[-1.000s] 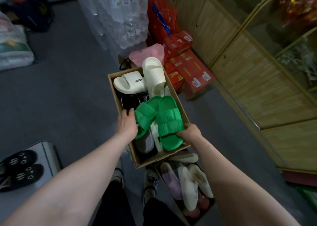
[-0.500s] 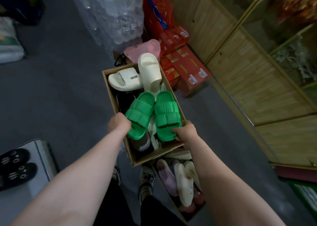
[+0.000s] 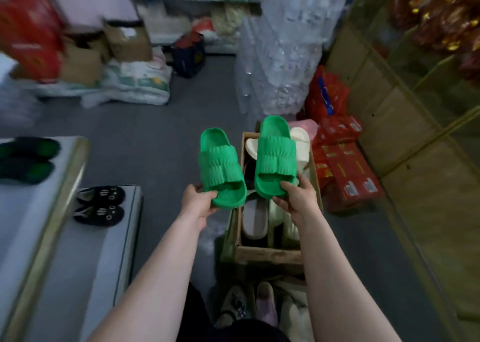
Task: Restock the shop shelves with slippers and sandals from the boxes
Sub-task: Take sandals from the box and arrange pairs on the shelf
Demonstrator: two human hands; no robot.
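- Green slippers [image 3: 275, 157]: a pair, one in each hand, held in the air with soles down and heels pointing away from the person.
- left hand [image 3: 198, 202] grips the toe end of the left slipper [image 3: 222, 165], thumb on top and fingers curled under. This one is over the grey floor [image 3: 155, 134], just left of the cardboard box [image 3: 270, 254].
- right hand [image 3: 298, 199] holds the toe end of the right slipper [image 3: 275, 147] the same way, above the box.
- The two are side by side with a narrow gap, not touching.
- The box sits open on the floor, with cream slippers [image 3: 301, 144] at the far end and a grey slipper [image 3: 255, 219] at the near end. The rest inside is too dark to sort.
- second box [image 3: 265, 308] is by the feet with pale footwear in it, blurred.
- stepped shelf [image 3: 78, 251] is on the left, with black cat-face slippers [image 3: 100, 206] on the lower step.
- A dark pair [image 3: 26, 160] sits on the upper step, blurred.
- red cartons [image 3: 348, 170] lie right of the box, against the wooden cabinet [image 3: 415, 160].
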